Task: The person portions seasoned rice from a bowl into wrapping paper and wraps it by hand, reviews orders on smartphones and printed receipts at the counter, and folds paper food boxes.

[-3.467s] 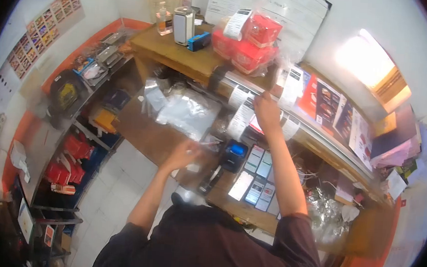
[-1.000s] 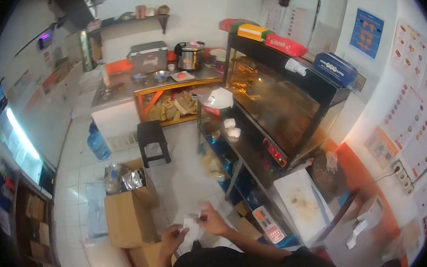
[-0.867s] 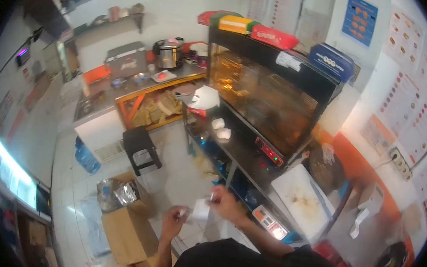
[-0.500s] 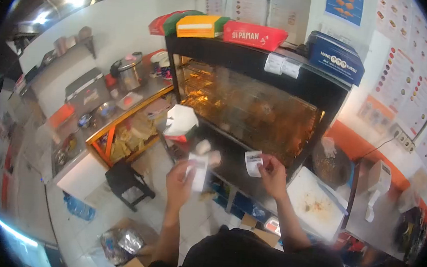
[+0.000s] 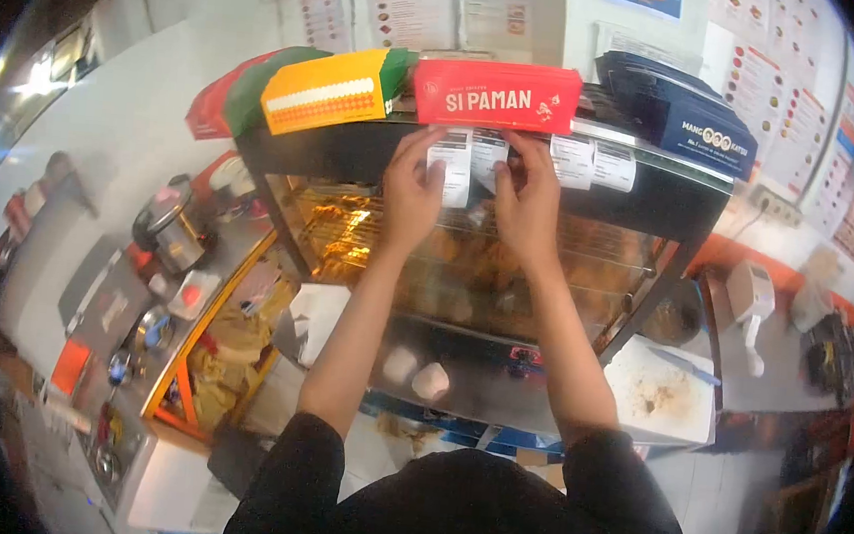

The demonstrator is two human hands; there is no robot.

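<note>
Both hands are raised to the black top edge of a glass display warmer (image 5: 652, 212). My left hand (image 5: 414, 194) grips a long printed paper slip (image 5: 454, 177) between thumb and fingers, flat against the edge. Just right of it, my right hand (image 5: 530, 197) pinches a shorter slip (image 5: 487, 155) at its side. Two more printed slips, one (image 5: 571, 162) beside the other (image 5: 613, 166), hang on the same edge to the right. Directly above the hands sits a red box (image 5: 498, 97) on the warmer's top.
Yellow-green packaging (image 5: 325, 93) and dark blue boxes (image 5: 684, 122) flank the red one. Below the warmer are two pale lumps, one (image 5: 430, 381) nearest. A stained white board (image 5: 658, 394) lies at the right, with a label printer (image 5: 752, 293) beyond. At the left stands a pot (image 5: 171, 230).
The view has turned and come closer to the warmer. Both hands have risen from in front of the body to its top edge, bringing their slips against it, side by side.
</note>
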